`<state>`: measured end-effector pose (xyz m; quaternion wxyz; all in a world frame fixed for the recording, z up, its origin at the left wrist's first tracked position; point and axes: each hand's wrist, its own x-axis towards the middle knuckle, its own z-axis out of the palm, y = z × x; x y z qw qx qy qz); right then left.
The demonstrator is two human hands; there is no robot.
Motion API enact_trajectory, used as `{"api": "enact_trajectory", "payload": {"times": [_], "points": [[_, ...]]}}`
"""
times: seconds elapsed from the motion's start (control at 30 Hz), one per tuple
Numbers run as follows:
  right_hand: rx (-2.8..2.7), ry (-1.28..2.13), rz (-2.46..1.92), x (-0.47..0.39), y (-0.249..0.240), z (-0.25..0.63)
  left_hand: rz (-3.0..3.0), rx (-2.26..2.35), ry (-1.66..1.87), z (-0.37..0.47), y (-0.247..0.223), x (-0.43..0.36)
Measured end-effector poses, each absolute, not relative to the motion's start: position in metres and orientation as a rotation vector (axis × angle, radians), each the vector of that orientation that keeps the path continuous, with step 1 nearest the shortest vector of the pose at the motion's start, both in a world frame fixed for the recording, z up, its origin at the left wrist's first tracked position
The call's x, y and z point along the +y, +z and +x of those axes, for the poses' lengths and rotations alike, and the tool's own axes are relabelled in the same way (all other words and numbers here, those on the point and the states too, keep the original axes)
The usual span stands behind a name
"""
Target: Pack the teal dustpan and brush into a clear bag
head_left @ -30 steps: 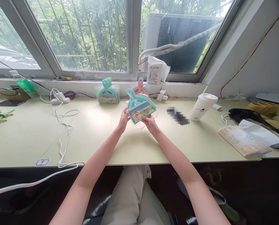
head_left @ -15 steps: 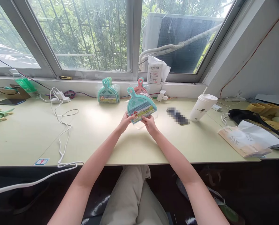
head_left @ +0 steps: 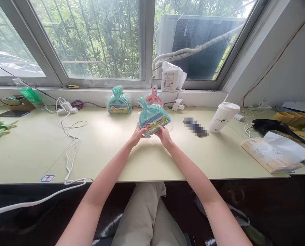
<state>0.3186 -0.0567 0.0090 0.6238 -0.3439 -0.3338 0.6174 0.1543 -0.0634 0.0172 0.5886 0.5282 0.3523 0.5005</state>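
Note:
Between my two hands is a teal mini dustpan and brush set (head_left: pixel 152 115) in clear wrapping, with a printed label along its lower edge. My left hand (head_left: pixel 137 135) grips its lower left corner, thumb on the front. My right hand (head_left: pixel 164 135) grips the lower right part of the same edge. The set tilts above the table, its handle pointing up and left. Behind it, partly hidden, a pink dustpan set (head_left: pixel 154 95) leans at the windowsill. Left of that stands a row of several wrapped teal and green dustpan sets (head_left: pixel 119 101).
On the pale table (head_left: pixel 98 157) are a white cup with a straw (head_left: pixel 223 118), a blurred dark object (head_left: pixel 195 127), a tissue pack (head_left: pixel 265 155) and a white cable (head_left: pixel 71 147). A power strip (head_left: pixel 67 108) and green-labelled bottle (head_left: pixel 30 94) stand at the back left.
The held dustpan set has tipped slightly, its top leaning back and its handle a little lower. Both hands keep hold of it. The view has shifted slightly.

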Motion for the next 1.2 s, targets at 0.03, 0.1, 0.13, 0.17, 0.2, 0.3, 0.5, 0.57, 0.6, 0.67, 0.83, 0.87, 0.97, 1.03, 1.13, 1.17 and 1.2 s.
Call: {"api": "enact_trajectory", "payload": {"times": [0.03, 0.1, 0.13, 0.17, 0.2, 0.3, 0.5, 0.57, 0.6, 0.67, 0.83, 0.87, 0.97, 1.03, 1.13, 1.17, 1.2], "points": [[-0.765, 1.428, -0.789, -0.056, 0.009, 0.318, 1.223, 0.817, 1.156, 0.154, 0.016, -0.063], [-0.764, 1.454, -0.824, -0.052, 0.011, 0.322, 1.211, 0.821, 1.14, 0.154, 0.015, -0.061], [-0.771, 1.474, -0.866, -0.049, 0.012, 0.327, 1.203, 0.825, 1.137, 0.154, 0.015, -0.06], [-0.789, 1.497, -0.919, -0.046, 0.013, 0.333, 1.195, 0.828, 1.138, 0.152, 0.015, -0.059], [-0.82, 1.521, -0.975, -0.043, 0.014, 0.34, 1.185, 0.83, 1.149, 0.15, 0.016, -0.056], [-0.94, 1.412, -1.128, -0.037, 0.014, 0.365, 1.124, 0.841, 1.257, 0.134, 0.02, -0.048], [-1.452, 0.552, -1.01, -0.046, 0.01, 0.37, 0.956, 0.89, 1.344, 0.099, 0.023, -0.036], [-1.62, 0.454, -0.965, -0.048, 0.007, 0.36, 0.954, 0.89, 1.286, 0.097, 0.02, -0.035], [-1.65, 0.42, -0.95, -0.048, 0.005, 0.357, 0.956, 0.895, 1.258, 0.097, 0.019, -0.035], [-1.635, 0.365, -0.943, -0.047, 0.001, 0.353, 0.972, 0.903, 1.203, 0.099, 0.016, -0.036], [-1.568, 0.218, -1.1, -0.038, -0.01, 0.359, 1.044, 0.877, 1.042, 0.099, 0.011, -0.038], [-1.565, 0.185, -1.132, -0.036, -0.011, 0.36, 1.056, 0.879, 1.007, 0.098, 0.009, -0.037], [-1.532, 0.088, -1.138, -0.031, -0.014, 0.361, 1.104, 0.902, 0.905, 0.094, 0.006, -0.036], [-1.505, 0.057, -1.104, -0.03, -0.015, 0.361, 1.158, 0.895, 0.824, 0.094, 0.005, -0.036], [-1.507, 0.064, -1.088, -0.03, -0.015, 0.36, 1.222, 0.845, 0.757, 0.097, 0.008, -0.04], [-1.505, 0.061, -1.088, -0.031, -0.015, 0.36, 1.235, 0.827, 0.752, 0.099, 0.01, -0.042], [-1.498, 0.054, -1.086, -0.032, -0.015, 0.36, 1.246, 0.812, 0.749, 0.102, 0.013, -0.044]]}}
